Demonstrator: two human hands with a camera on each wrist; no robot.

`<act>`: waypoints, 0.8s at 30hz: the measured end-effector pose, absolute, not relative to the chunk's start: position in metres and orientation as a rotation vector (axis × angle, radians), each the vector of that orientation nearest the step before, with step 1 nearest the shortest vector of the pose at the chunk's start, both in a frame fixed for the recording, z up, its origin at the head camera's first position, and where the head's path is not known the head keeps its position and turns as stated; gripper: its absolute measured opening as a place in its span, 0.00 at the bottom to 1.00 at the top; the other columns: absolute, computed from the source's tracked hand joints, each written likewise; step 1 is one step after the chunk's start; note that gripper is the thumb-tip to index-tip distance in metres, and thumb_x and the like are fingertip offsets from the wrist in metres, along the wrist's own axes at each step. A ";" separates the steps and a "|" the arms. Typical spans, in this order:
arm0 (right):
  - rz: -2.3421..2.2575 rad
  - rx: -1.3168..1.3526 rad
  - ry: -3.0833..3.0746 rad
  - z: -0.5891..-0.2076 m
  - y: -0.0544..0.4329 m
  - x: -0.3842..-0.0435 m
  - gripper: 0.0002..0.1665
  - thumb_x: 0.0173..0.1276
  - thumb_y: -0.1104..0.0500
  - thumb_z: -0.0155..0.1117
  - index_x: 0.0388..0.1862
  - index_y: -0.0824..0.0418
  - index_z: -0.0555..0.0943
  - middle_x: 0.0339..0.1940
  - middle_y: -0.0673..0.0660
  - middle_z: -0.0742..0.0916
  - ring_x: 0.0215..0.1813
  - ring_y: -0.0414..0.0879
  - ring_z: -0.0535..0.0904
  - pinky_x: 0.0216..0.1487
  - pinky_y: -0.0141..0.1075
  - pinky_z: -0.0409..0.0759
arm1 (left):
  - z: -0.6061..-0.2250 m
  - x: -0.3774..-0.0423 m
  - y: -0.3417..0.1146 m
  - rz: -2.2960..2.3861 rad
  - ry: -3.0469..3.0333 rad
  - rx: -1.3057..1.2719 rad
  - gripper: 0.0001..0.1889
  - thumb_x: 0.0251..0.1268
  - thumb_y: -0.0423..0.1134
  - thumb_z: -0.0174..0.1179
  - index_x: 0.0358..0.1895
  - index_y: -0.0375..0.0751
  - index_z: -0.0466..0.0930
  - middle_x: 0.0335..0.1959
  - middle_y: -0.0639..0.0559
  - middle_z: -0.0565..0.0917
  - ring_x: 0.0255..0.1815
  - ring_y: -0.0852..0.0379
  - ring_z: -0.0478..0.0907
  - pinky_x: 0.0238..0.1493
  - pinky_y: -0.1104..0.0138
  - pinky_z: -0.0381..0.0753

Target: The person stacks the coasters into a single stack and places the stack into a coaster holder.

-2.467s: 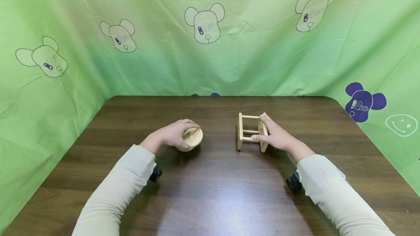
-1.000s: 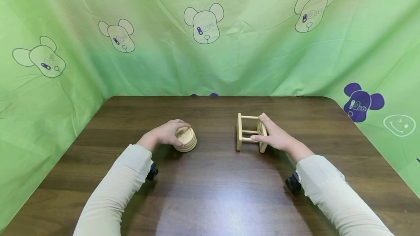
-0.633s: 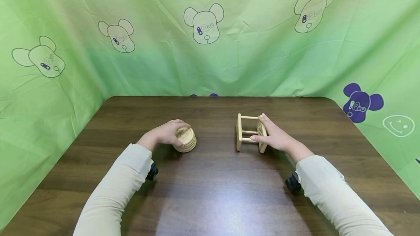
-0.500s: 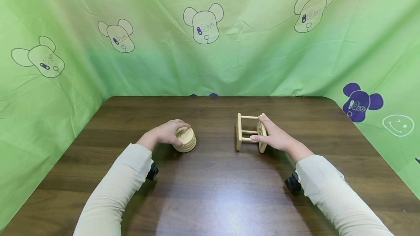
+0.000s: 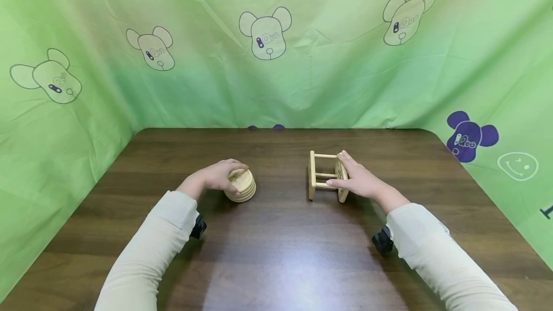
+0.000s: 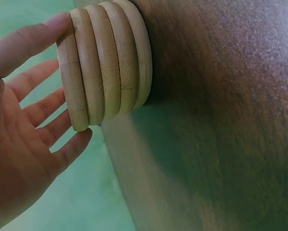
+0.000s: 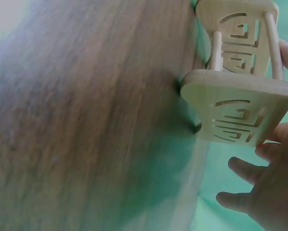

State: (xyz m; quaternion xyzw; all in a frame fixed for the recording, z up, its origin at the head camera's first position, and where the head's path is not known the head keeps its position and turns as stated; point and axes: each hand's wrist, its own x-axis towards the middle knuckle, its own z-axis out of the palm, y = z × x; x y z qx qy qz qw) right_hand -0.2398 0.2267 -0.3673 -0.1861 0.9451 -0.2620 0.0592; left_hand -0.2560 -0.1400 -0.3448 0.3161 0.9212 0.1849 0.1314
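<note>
In the head view, a stack of round wooden coasters stands on the table, left of centre. My left hand spans the top of the stack. In the left wrist view its thumb and fingertips touch the rim of the top coaster, with several coasters lying flush beneath. To the right stands a wooden coaster holder, two side panels joined by rods. My right hand grips its right side, thumb near a front rod and fingers at the back. The cut-out fretwork panel shows in the right wrist view.
The dark wood-grain table has a bright reflection near the front. A green curtain with printed bear heads surrounds its back and sides. Dark wrist cameras hang under both sleeves.
Since the oldest frame, my left hand has shifted slightly left, and the coasters, tilted before, now stand as a level stack. My right hand and the coaster holder stay in place.
</note>
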 end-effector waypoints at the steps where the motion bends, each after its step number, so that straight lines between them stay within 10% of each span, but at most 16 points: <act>1: -0.792 -0.565 2.870 -0.367 0.226 -0.240 0.56 0.54 0.38 0.56 0.65 0.73 0.44 0.66 0.70 0.46 0.65 0.62 0.40 0.59 0.55 0.42 | -0.345 -0.256 -0.140 0.545 2.671 0.915 0.35 0.41 0.39 0.66 0.58 0.35 0.64 0.56 0.40 0.65 0.58 0.44 0.58 0.55 0.56 0.58; 24: -0.894 -0.658 3.021 -0.352 0.202 -0.230 0.47 0.56 0.45 0.59 0.64 0.70 0.52 0.65 0.69 0.53 0.63 0.64 0.46 0.58 0.56 0.47 | -0.360 -0.252 -0.154 0.724 2.817 0.828 0.23 0.52 0.38 0.56 0.53 0.34 0.70 0.51 0.40 0.70 0.54 0.46 0.64 0.53 0.57 0.61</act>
